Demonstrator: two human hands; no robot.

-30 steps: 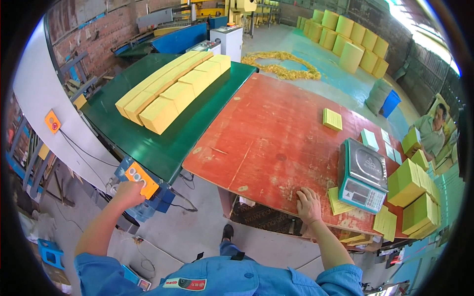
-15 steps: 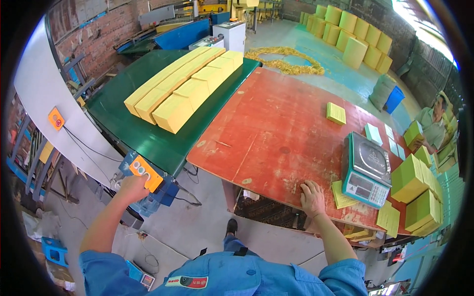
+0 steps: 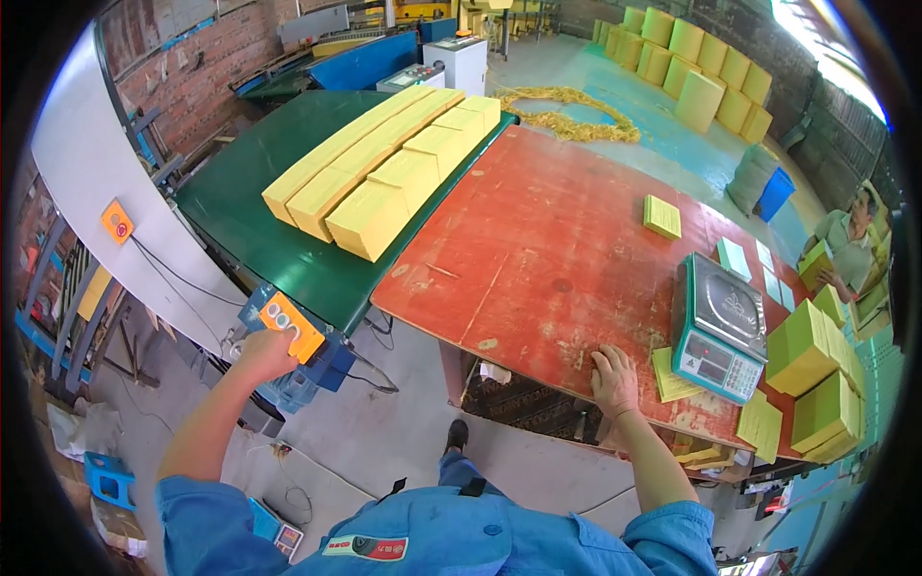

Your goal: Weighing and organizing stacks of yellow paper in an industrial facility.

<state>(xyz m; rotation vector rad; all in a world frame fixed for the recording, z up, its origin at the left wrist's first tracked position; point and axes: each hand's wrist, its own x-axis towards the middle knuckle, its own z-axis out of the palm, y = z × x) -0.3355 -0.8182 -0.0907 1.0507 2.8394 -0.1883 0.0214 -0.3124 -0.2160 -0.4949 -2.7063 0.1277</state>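
Note:
My left hand [image 3: 268,355] is at an orange push-button control box [image 3: 294,326], one finger stretched onto its lower button and the other fingers mostly hidden. Just beyond the box, long rows of yellow paper stacks [image 3: 384,158] lie side by side on a green conveyor belt [image 3: 288,264]. My right hand [image 3: 615,380] rests open on the near edge of a red tabletop [image 3: 509,240], fingers spread and holding nothing. Close to its right are some yellow sheets [image 3: 674,376] and a teal digital scale [image 3: 718,326] with a bare metal pan.
Yellow paper blocks [image 3: 816,374] are piled at the table's right end, where another person [image 3: 845,245] handles a block. A small yellow stack [image 3: 662,217] and pale cards [image 3: 733,259] lie farther back. A white panel [image 3: 144,230] with an orange switch rises on the left.
The yellow rows have shifted right on the belt, nearer to the red table. Both my hands keep their places, and the whole view has shifted slightly.

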